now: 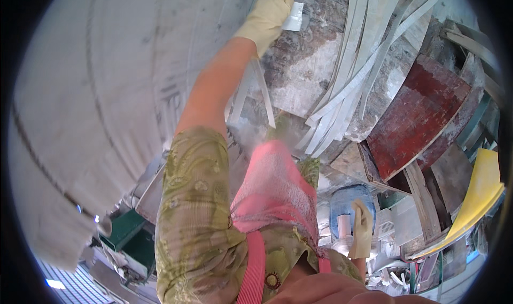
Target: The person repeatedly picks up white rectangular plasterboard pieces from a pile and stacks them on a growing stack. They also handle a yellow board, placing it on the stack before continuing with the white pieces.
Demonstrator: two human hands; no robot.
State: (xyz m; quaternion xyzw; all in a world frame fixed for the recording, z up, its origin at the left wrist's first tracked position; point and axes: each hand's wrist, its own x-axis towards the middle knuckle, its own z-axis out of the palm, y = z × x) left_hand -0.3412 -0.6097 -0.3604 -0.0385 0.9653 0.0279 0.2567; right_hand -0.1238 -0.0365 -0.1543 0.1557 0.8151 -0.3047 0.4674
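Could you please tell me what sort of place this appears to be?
Probably a dusty workshop: long pale strips lie across a worn, white-smeared board, and a scuffed red panel stands out among the clutter alongside.

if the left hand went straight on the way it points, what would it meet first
The way looks free: beyond the left hand, only the mottled surface shows up to the picture's top edge, though depth is unclear.

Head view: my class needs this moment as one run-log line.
Left hand: gloved, at silvery-white piece, grip unclear | Right hand: gloved, near blue round object, grip unclear | Surroundings: pale strips over mottled surface
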